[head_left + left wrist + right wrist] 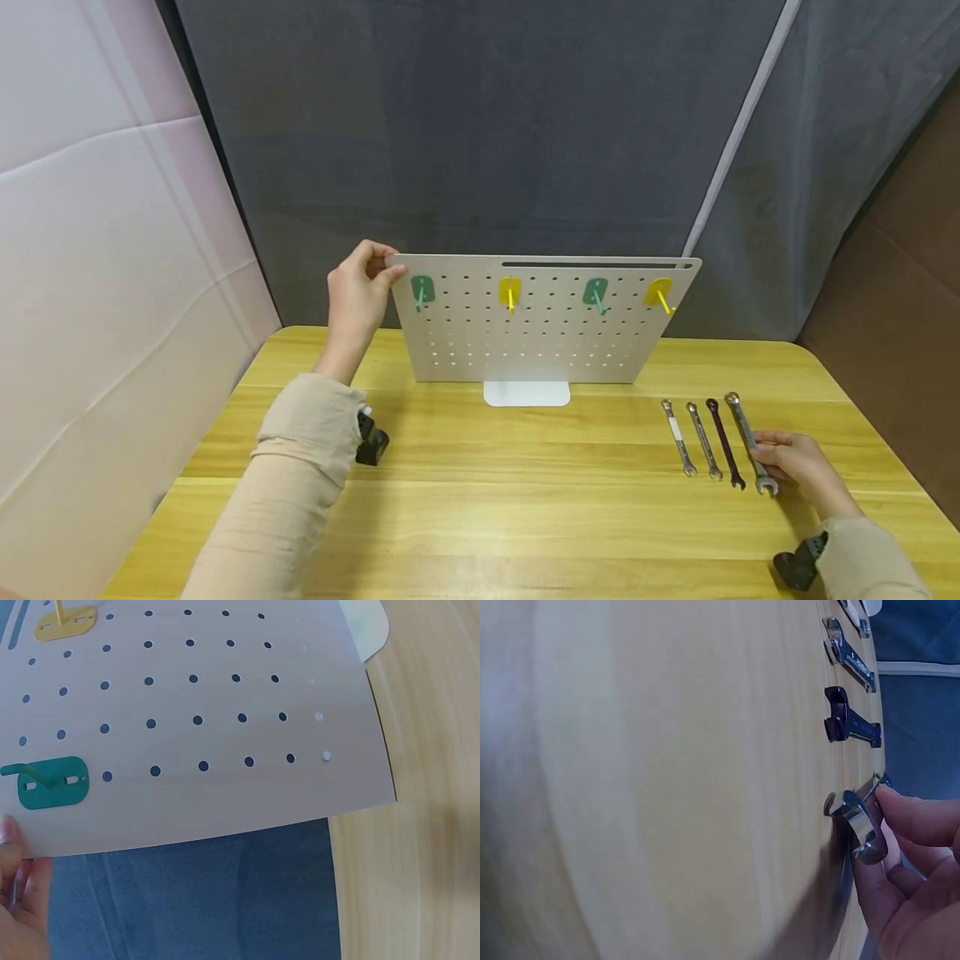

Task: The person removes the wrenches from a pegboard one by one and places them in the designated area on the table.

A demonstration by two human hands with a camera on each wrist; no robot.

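My left hand [356,296] pinches the top left corner of a white pegboard [525,368] between thumb and fingers; the left wrist view shows this grip beside a green hook [52,784]. Yellow and green hooks alternate along the board's upper part, with nothing hanging on them. At the right, my right hand [802,468] holds the largest silver wrench [742,423] between thumb and fingers. In the right wrist view its open end [859,821] tilts up from the table. A dark purple wrench [724,442] and two smaller silver wrenches [703,442] lie to its left.
The pegboard stands on a white base plate [527,393] near the back of the wooden table [480,517]. Behind it hangs a dark grey curtain [480,125]. A white fabric wall [112,250] lies left, a brown panel [892,292] right.
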